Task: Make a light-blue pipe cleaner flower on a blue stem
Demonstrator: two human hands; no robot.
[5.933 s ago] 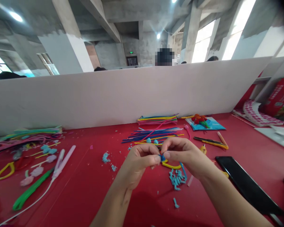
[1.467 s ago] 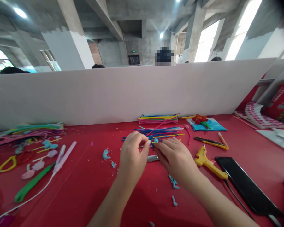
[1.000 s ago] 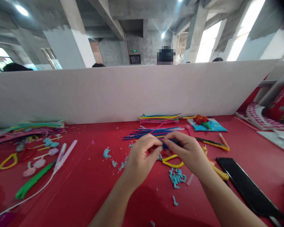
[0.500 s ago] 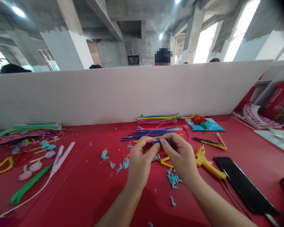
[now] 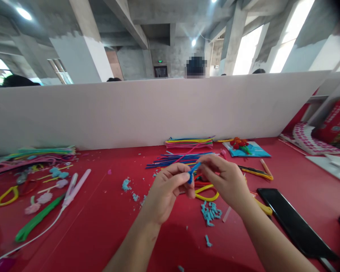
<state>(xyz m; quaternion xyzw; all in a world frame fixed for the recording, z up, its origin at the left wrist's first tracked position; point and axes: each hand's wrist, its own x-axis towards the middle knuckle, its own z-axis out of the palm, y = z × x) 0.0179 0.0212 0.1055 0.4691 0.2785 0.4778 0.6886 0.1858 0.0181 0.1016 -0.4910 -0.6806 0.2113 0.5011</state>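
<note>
Between my hands is a short bent piece of blue pipe cleaner (image 5: 190, 175). The thumb and fingers of my left hand (image 5: 168, 190) pinch its lower, darker blue part. My right hand (image 5: 228, 179) has its fingertips closed on the upper, lighter end. Just under the hands lie scissors with yellow and red handles (image 5: 209, 197). Small light blue pieces (image 5: 211, 214) sit in a pile below them. Behind the hands, loose blue pipe cleaners (image 5: 170, 160) are spread on the red table (image 5: 107, 211). My right forearm partly covers a yellow glue gun (image 5: 265, 208).
A white partition (image 5: 147, 109) runs along the back. To the right are a black tablet-like slab (image 5: 294, 223), a utility knife (image 5: 255, 171) and a blue packet (image 5: 257, 150). Leftward lie a pink corded tool (image 5: 76, 189), a green pipe-cleaner bundle (image 5: 38, 219) and more scissors (image 5: 7, 197).
My right hand has turned and moved slightly right, and my left fingers have rolled forward. More of the blue pipe cleaner shows between the fingertips, and the scissor handles are less covered.
</note>
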